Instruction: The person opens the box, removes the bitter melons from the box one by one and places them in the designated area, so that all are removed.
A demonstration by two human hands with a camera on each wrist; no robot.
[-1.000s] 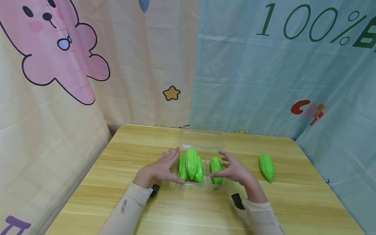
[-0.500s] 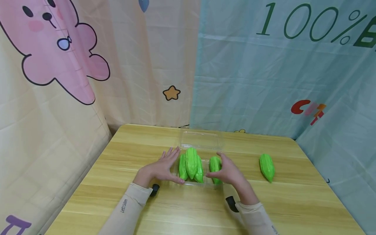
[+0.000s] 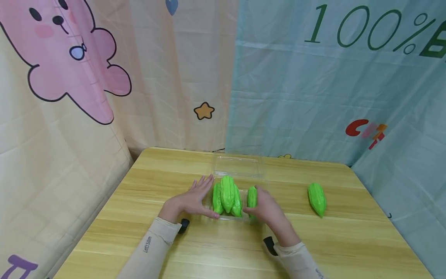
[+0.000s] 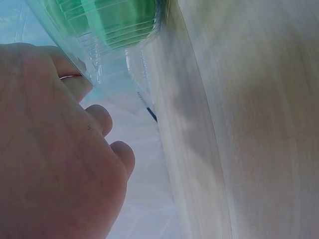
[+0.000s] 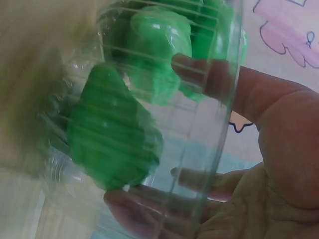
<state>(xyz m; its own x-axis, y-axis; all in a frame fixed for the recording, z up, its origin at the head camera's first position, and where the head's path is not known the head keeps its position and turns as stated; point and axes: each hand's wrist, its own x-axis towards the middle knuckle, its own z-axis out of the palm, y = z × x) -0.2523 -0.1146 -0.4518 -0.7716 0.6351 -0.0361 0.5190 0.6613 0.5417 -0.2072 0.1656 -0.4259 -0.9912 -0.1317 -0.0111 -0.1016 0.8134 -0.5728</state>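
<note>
A clear plastic clamshell box (image 3: 230, 218) sits mid-table with its lid (image 3: 238, 166) folded back. Three bright green ridged star fruits (image 3: 227, 195) lie bunched at the left inside it. Another star fruit (image 3: 251, 202) is at the box's right end. My left hand (image 3: 195, 197) rests along the box's left side, fingers spread and thumb at the front corner. My right hand (image 3: 268, 207) reaches around the right-end fruit, thumb forward of it. In the right wrist view my fingers touch that star fruit (image 5: 114, 134), and the thumb stands apart from it.
One more star fruit (image 3: 316, 199) lies on the wooden table (image 3: 223, 252) to the right, outside the box. Printed curtains (image 3: 296, 97) hang behind and on both sides of the table. A black wrist device (image 3: 270, 245) shows below the right hand.
My right hand has moved left, and the right-end star fruit has shifted left with it, closer to the other three. The left hand has stayed in place.
</note>
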